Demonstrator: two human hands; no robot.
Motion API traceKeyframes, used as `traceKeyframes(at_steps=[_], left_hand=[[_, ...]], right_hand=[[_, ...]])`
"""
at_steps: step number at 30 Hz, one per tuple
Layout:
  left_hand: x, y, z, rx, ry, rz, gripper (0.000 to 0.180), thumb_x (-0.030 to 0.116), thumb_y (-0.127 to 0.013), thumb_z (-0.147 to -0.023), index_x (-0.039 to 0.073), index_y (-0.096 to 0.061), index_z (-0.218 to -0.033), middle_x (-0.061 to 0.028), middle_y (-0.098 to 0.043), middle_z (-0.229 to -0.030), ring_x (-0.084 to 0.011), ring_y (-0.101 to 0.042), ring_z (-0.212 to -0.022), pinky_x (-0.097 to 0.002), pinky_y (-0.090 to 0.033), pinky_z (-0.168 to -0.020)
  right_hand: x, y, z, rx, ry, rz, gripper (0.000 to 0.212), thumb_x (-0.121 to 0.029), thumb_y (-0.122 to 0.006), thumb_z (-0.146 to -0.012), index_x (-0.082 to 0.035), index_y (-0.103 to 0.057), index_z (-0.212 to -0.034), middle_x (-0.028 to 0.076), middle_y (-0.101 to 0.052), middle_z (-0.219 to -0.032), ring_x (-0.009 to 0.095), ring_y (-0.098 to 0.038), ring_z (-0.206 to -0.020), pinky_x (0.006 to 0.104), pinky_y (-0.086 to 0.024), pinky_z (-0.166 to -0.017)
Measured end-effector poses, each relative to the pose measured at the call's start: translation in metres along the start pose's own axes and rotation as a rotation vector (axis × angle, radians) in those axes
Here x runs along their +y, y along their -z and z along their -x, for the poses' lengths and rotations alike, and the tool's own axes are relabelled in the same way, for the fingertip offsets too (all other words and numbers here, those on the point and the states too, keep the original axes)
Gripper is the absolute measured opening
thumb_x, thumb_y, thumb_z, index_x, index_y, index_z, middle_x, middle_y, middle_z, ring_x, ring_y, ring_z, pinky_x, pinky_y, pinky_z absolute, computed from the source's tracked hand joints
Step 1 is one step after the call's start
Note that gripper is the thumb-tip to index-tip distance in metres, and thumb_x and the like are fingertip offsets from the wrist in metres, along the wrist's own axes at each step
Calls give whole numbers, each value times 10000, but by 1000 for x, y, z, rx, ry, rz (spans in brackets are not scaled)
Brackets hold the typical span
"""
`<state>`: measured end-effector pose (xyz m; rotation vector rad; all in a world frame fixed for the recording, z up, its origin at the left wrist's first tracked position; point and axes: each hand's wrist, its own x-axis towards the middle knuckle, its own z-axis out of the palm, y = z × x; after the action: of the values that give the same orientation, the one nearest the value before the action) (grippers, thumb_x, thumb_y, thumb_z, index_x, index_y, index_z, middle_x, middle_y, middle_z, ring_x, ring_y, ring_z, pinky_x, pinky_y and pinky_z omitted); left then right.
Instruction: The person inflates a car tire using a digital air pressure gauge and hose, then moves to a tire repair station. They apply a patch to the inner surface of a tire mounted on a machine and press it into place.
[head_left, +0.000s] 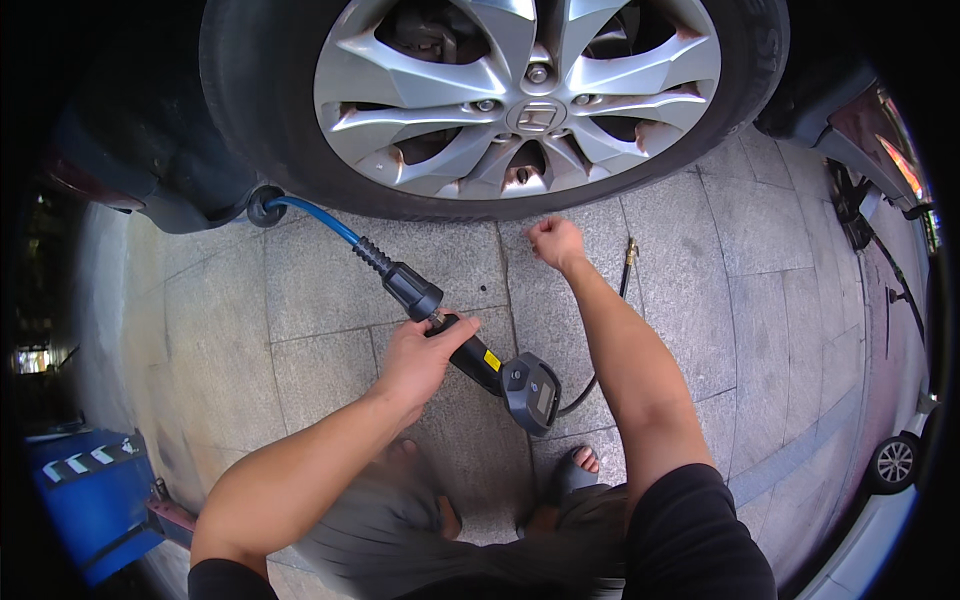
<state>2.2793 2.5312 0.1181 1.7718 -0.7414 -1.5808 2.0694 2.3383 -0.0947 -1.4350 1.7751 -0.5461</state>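
My left hand (418, 362) is wrapped around the black handle of a tyre inflator (470, 350) with a digital gauge head (532, 393). A blue air hose (320, 215) joins the inflator's far end through a black ribbed sleeve. From the gauge end a thin black hose curves under my right forearm to a brass-tipped connector (631, 252) on the ground. My right hand (556, 242) is closed just in front of the tyre (420, 207), fingertips pressed together; whatever they may hold is hidden. Above it is the silver alloy wheel (470, 75), its valve stem (522, 176) near the bottom rim.
Stone paving (340, 290) lies under everything, with a small dark piece (483, 288) on it. My sandalled foot (575, 470) is below the gauge. A blue box-shaped object (90, 500) stands at the left; a white car (890, 500) is at the right edge.
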Motion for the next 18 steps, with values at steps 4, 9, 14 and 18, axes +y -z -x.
traceKeyframes(at_steps=[4,9,14,18], left_hand=[[-6,17,23,-1,80,-29,187,292,-767,-918,119,-711,-964,34,-625,-901,-76,-522,-860,-293,-425,-792],[-15,37,56,-4,313,-29,150,258,-742,-940,141,-655,-973,19,-610,-924,-84,-549,-771,-265,-452,-645],[-23,45,62,-47,263,-33,148,254,-719,-957,144,-627,-995,19,-594,-877,-86,-545,-601,-238,-438,-481],[-21,46,61,-44,293,-6,157,264,-721,-957,150,-622,-999,4,-595,-905,-99,-549,-636,-251,-441,-472]], right_hand=[[24,-6,45,-488,168,252,278,-256,-821,-803,-77,-691,-970,67,-746,-897,201,-710,-822,339,-563,-777],[28,-41,91,-651,360,323,477,-236,-879,-748,-62,-630,-1116,144,-723,-984,338,-694,-959,413,-546,-855],[26,-68,110,-639,526,481,339,-217,-819,-796,-59,-629,-1028,166,-705,-948,378,-679,-953,471,-542,-831],[21,-66,116,-613,452,466,279,-222,-759,-840,-56,-629,-1022,195,-712,-976,396,-680,-965,481,-545,-837]])
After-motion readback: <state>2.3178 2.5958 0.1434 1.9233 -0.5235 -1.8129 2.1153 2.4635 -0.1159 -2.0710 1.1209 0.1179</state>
